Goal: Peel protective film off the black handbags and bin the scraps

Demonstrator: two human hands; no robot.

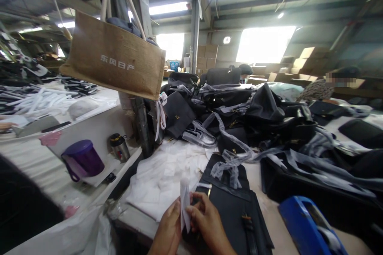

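My left hand [168, 223] is closed around the lower left side of a folded white sheet [185, 199], thin like paper. Pinched fingers of my right hand [206, 216] grip the sheet's right side. It stands nearly upright between both hands. Just under and right of them lies a black bag [230, 199], flat on the table, with a buckled strap and clear plastic wrap [229, 167] near its top. Left of the bag, many loose white sheets [163, 173] are spread in a pile.
A blue tape dispenser [302, 221] sits at the right front. Black bags [227, 99] with plastic-wrapped straps are heaped behind. A brown tote [115, 55] hangs from a post at left, above a purple container [83, 157] and a flask [119, 147]. A person [318, 87] is at the far right.
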